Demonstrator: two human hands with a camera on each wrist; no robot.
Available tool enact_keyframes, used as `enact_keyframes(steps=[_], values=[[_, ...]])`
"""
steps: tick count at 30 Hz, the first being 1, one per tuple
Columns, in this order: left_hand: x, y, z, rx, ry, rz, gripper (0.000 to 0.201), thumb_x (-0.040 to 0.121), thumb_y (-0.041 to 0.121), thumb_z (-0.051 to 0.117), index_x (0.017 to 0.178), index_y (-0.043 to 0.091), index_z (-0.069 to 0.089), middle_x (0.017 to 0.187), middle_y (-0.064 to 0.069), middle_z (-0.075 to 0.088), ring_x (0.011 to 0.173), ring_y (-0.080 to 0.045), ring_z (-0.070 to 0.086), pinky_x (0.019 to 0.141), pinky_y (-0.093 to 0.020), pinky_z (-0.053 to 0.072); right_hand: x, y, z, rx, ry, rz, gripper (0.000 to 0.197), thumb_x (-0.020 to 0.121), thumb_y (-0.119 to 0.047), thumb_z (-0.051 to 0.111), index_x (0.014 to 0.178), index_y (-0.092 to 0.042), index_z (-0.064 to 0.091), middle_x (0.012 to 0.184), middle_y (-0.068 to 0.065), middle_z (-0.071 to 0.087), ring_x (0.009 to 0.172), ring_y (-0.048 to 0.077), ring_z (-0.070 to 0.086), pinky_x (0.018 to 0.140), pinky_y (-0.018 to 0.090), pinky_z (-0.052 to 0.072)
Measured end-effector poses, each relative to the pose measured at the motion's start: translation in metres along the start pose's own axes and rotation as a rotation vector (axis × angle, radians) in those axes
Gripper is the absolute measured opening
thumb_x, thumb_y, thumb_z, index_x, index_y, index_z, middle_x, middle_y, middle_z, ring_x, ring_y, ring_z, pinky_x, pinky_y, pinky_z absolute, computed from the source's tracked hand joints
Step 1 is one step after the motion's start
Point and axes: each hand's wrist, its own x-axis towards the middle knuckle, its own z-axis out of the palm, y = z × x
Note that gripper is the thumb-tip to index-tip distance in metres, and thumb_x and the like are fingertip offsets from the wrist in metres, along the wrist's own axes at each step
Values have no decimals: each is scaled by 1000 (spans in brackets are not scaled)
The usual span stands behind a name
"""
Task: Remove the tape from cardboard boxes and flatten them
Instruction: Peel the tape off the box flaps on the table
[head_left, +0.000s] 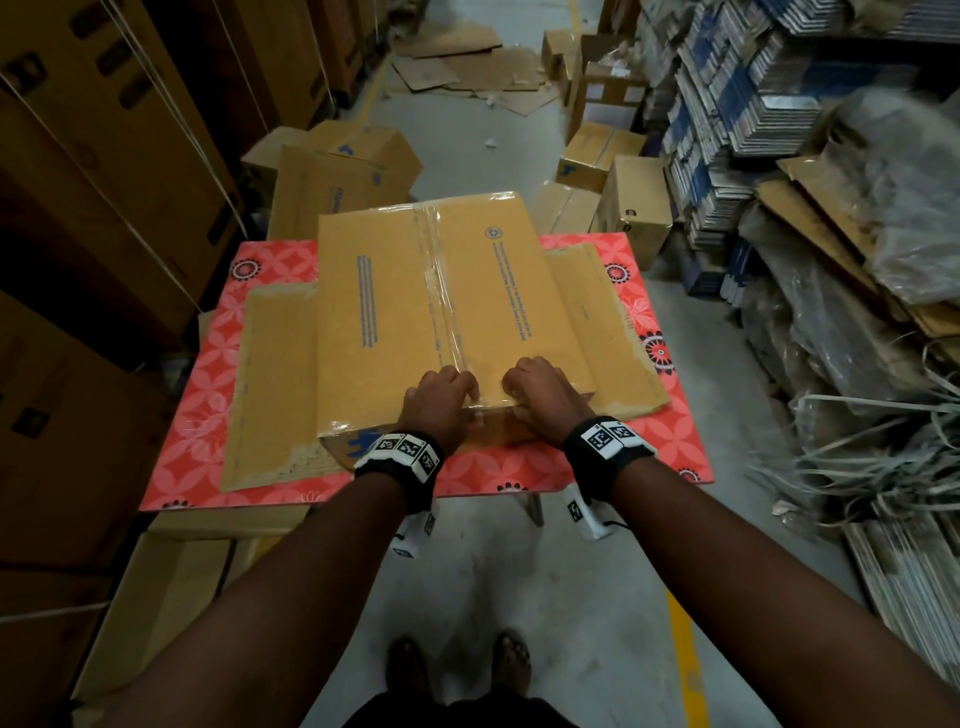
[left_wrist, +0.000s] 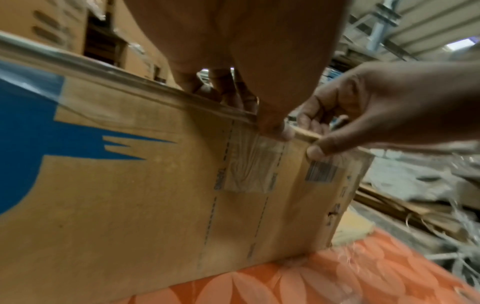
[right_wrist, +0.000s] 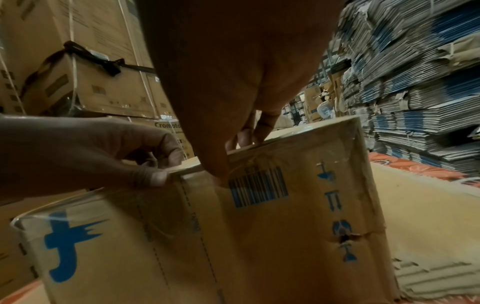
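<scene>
Left hand (head_left: 439, 400): we find it with fingers curled on the near top edge of the cardboard box (head_left: 431, 301), thumb pressed at the corner where the clear tape (head_left: 441, 291) folds over; in the left wrist view it appears to pinch the edge just left of the seam.
Risk, left side: we judge the thumb may slip off the glossy film, leaving the strip stuck.
Seam between the hands: the tape runs away from both hands along the top centre and down the near face as a short wrinkled tab (left_wrist: 253, 164).
Risk at the seam: a sharp upward pull could snap the film or strip the paper skin from the board.
Right hand (head_left: 537, 395): fingers curled over the same edge just right of the seam, thumb and forefinger pinching the flap lip.
Risk, right side: uneven pull between the hands could slide the box across the table (head_left: 670, 431).
Box location: directly under both hands, on flattened cardboard (head_left: 275, 374) on the red patterned table.
Box condition: closed, brown, blue printing and a barcode (right_wrist: 258, 187); small puncture in the near face, below the right hand.
</scene>
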Motion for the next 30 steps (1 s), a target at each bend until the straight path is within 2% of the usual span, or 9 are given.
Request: enact_keyframes(steps=[4, 7, 9, 11, 14, 18, 22, 26, 30], values=[[-1, 3, 0, 22, -12, 24, 16, 85, 24, 62, 98, 24, 52, 108, 1, 52, 103, -24, 47, 82, -38, 37, 6, 9, 11, 13, 10, 7, 32, 71, -23, 68, 89, -34, 45, 89, -8, 44, 89, 19, 46, 72, 57, 52], [-2, 3, 2, -7, -12, 18, 11, 86, 22, 59, 95, 22, 52, 106, 0, 51, 100, -24, 47, 83, -39, 37, 2, 3, 2, 11, -22, -27, 26, 72, -13, 72, 87, -27, 56, 89, -3, 51, 90, 22, 49, 76, 46, 49], [-2, 2, 4, -45, -11, 3, 10, 86, 23, 61, 91, 23, 53, 103, 0, 51, 99, -23, 48, 83, -39, 38, 3, 4, 2, 31, -9, -27, 23, 71, -12, 71, 82, -25, 56, 86, -3, 52, 87, 22, 49, 74, 46, 49], [0, -2, 4, -103, -8, -18, 18, 81, 26, 69, 90, 25, 53, 101, 3, 49, 98, -20, 47, 83, -38, 38, 4, 5, 3, 45, -7, -27, 20, 70, -15, 67, 79, -26, 53, 84, -3, 51, 86, 23, 49, 72, 48, 50], [2, -14, 4, -152, 14, -5, 39, 71, 25, 79, 102, 25, 56, 108, 2, 50, 102, -20, 48, 88, -37, 43, 3, 4, 4, 49, 13, -24, 19, 71, -23, 61, 85, -29, 50, 88, -4, 48, 87, 23, 46, 73, 53, 49], [-4, -26, 5, -78, 79, -15, 48, 70, 14, 78, 112, 25, 56, 119, -1, 49, 107, -23, 47, 89, -37, 45, 1, 3, 6, 42, 51, 5, 37, 71, -32, 73, 95, -34, 44, 97, -7, 46, 93, 22, 47, 74, 56, 50], [-10, -31, 8, -15, 132, -56, 56, 68, 12, 75, 118, 23, 54, 122, -2, 51, 107, -26, 49, 87, -39, 44, -1, -1, -1, 26, 41, -45, 23, 77, -19, 73, 95, -19, 59, 98, 2, 54, 96, 25, 50, 80, 41, 45], [-9, -34, 10, -99, 151, -87, 64, 67, 12, 78, 126, 14, 54, 125, -10, 50, 109, -30, 48, 93, -37, 40, -1, -1, -4, 65, 54, -77, 20, 75, -12, 74, 91, -12, 63, 95, 8, 57, 93, 29, 51, 77, 40, 43], [-8, -35, 10, -168, 166, -124, 71, 65, 12, 81, 129, 14, 53, 127, -11, 48, 113, -30, 47, 97, -37, 40, 5, -3, -11, 70, -8, -90, 14, 74, -9, 73, 83, -12, 62, 92, 8, 58, 91, 30, 53, 76, 39, 42]])
